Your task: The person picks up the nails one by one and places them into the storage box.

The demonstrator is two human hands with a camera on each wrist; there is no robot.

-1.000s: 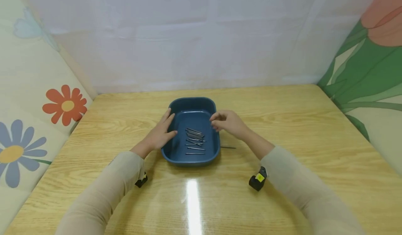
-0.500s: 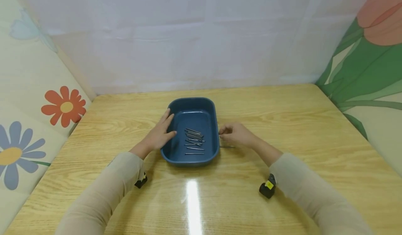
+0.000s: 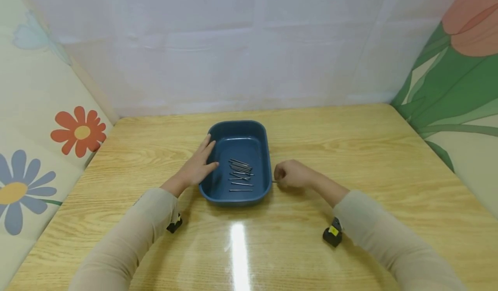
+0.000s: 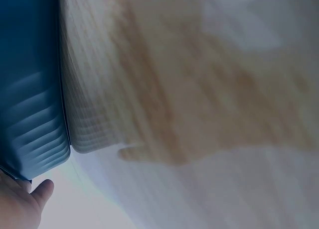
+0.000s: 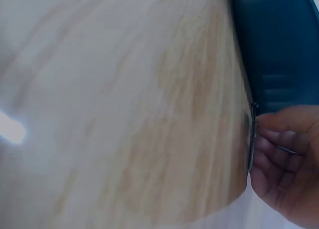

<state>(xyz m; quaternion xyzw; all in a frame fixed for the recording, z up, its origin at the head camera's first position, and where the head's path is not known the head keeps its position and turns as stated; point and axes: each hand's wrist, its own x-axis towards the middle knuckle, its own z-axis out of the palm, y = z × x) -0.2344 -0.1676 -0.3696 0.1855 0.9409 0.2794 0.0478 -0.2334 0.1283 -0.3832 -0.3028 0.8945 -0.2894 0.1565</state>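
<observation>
In the head view a deep blue rectangular tray (image 3: 235, 203) with rounded corners stands on the table. Several thin metal nails (image 3: 241, 190) lie loose on its floor, most in a pile. My left hand (image 3: 196, 166) rests on the tray's left rim with fingers spread and straight, thumb reaching over the edge. Just outside the right wall, my right hand (image 3: 293, 174) is low at the tabletop, fingers curled. Its thumb and fingertips are at a single nail (image 5: 253, 137), seen in the right wrist view beside the tray's side; in the head view only its tip shows past the fingers.
The wooden table (image 3: 373, 161) reaches back to a white cloth (image 3: 249, 44). Floral panels flank it: a red flower (image 3: 81, 132) on the left, green leaves (image 3: 463, 92) on the right. A light reflection lies in front of the tray.
My right hand has come away from above the tray's right rim, moving right and down to the nail on the table. The left hand and the tray have stayed put.
</observation>
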